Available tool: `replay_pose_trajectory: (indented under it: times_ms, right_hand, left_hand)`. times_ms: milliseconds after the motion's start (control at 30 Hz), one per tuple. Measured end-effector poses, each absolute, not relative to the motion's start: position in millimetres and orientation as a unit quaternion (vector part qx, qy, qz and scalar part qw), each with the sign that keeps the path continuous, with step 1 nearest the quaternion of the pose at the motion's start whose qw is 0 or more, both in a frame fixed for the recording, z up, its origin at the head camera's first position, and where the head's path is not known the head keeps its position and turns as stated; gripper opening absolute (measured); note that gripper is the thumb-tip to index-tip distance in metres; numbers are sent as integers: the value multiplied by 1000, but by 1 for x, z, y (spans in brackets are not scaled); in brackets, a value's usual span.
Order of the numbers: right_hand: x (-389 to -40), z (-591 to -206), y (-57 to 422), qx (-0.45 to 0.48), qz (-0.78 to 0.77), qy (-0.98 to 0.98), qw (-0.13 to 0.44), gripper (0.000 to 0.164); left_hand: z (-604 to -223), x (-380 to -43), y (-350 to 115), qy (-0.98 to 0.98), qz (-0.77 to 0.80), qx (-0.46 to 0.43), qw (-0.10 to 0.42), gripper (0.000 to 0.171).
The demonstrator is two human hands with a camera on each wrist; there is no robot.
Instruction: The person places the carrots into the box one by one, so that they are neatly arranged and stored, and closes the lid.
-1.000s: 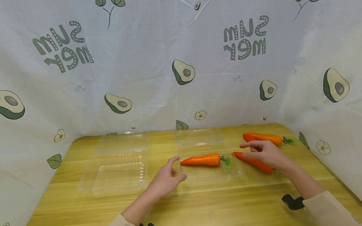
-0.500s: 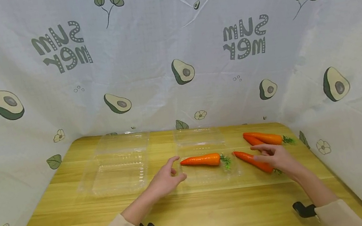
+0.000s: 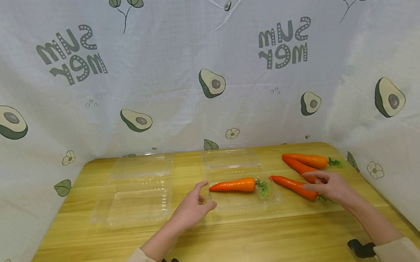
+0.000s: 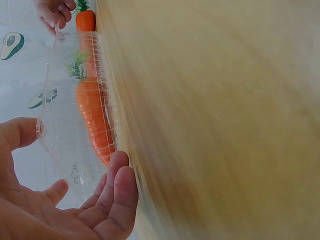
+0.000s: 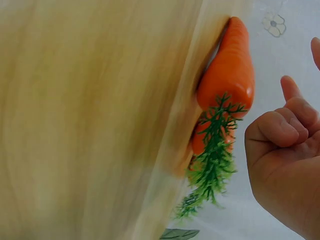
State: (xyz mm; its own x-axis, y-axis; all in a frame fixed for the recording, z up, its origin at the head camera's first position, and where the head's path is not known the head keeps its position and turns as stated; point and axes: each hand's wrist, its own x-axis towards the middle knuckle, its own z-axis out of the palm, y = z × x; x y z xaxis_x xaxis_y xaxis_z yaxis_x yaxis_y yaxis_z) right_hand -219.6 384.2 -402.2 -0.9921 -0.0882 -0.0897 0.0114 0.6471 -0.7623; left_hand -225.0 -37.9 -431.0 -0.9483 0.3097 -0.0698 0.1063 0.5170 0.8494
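Note:
My left hand (image 3: 190,209) is at the left end of a clear plastic box (image 3: 229,203), fingers loosely bent. In the left wrist view a fingertip meets the box's edge. Inside that box lies an orange carrot (image 3: 235,186) with green leaves to the right. My right hand (image 3: 332,186) hovers over the carrots on the right, thumb and index finger apart, nothing between them. Below it is one slanted carrot (image 3: 289,185), seen also as the near carrot (image 5: 230,75) in the right wrist view. Two more carrots, one redder (image 3: 297,166) and one lighter (image 3: 308,160), lie behind; the hand partly covers the redder one.
A second clear plastic box (image 3: 137,206) stands on the left with its lid folded back. The first box's lid (image 3: 231,159) also lies back. A printed cloth (image 3: 166,64) rises behind and beside the wooden table (image 3: 230,256).
My right hand has moved right and toward me, away from the box, uncovering the redder carrot behind. The left hand stays in place at the box, and the carrots have not moved.

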Motion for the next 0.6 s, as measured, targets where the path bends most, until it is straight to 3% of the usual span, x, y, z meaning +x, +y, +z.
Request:
replay_pose_trajectory:
  times_ms: [600]
  right_hand:
    - [-216, -405, 395, -7, -379, 922, 73, 68]
  left_hand:
    - [-431, -225, -38, 866, 475, 121, 104, 72]
